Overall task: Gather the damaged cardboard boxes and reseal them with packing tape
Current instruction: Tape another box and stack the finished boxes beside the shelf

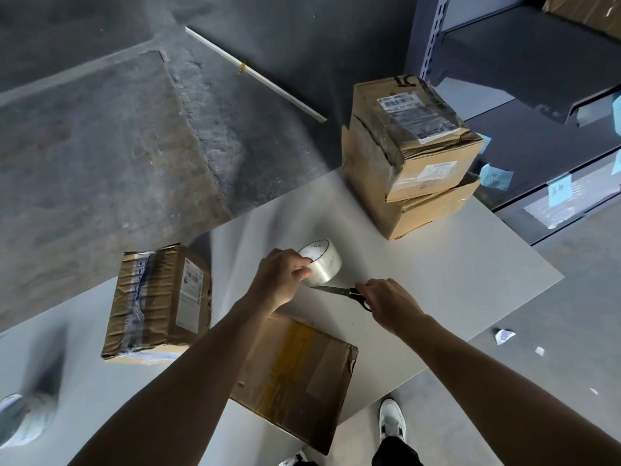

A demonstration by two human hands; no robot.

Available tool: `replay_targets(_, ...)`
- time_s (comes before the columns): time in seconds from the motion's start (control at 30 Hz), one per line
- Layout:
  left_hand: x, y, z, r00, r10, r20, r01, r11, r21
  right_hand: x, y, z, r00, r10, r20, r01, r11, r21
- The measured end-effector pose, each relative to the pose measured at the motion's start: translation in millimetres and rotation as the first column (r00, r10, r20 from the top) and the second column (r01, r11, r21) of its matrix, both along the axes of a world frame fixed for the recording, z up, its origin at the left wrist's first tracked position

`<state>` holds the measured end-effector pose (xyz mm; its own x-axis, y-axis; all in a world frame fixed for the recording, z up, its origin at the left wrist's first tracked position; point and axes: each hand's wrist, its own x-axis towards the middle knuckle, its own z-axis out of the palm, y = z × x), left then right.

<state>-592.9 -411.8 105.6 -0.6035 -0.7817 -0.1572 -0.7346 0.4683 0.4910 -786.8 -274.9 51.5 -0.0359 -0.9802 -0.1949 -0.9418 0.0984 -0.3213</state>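
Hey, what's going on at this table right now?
A person is working at a white table on battered cardboard boxes. The left hand grips a roll of clear tape. The right hand holds scissors with the blades pointed at the roll, apparently about to cut a strip. The near box lies just in front of the person, a crumpled box sits to its left, and two stacked boxes stand at the far right corner.

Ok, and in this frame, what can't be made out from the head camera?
Head view, all:
- Scissors handles: mostly hidden inside the right hand.
- Tape roll free end: covered by fingers of the left hand.
- Near box: left part behind the left forearm.
- Top stacked box label text: too small.
- Object at lower left: blurred, cut by the edge.
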Motion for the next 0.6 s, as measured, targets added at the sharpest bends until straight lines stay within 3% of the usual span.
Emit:
replay_targets(0.17, -4.8, -0.4, 0.0, 0.997, -0.058, 0.048, 0.062, 0.995, -0.072, -3.6, -2.5, -0.2, 0.998, -0.068, 0.007, 0.067, 0.996, 0.055)
replay_targets(0.27, -3.2, 0.4, 3.4, 0.991, -0.117, 0.063, 0.123, 0.986, -0.11, -3.9, -5.3, 9.4, 0.99, -0.078, 0.115, 0.1, 0.975, -0.197)
replay_targets(0.33, -3.0, 1.3, 6.6, 0.976, -0.197, 0.093, 0.21, 0.966, -0.151, -1.7, -10.5, 19.1, 0.987, 0.009, 0.163, 0.045, 0.945, -0.325)
replay_targets(0.47, -3.1, 7.2, 12.1, 0.943, -0.321, 0.088, 0.332, 0.925, -0.184, 12.2, -20.8, 29.7, 0.965, 0.076, 0.252, -0.005, 0.962, -0.272)
replay_targets(0.6, 14.6, 13.4, 13.6, 0.944, -0.322, -0.078, 0.275, 0.893, -0.358, 21.5, -22.3, 29.1, 0.932, -0.003, 0.362, 0.101, 0.962, -0.253)
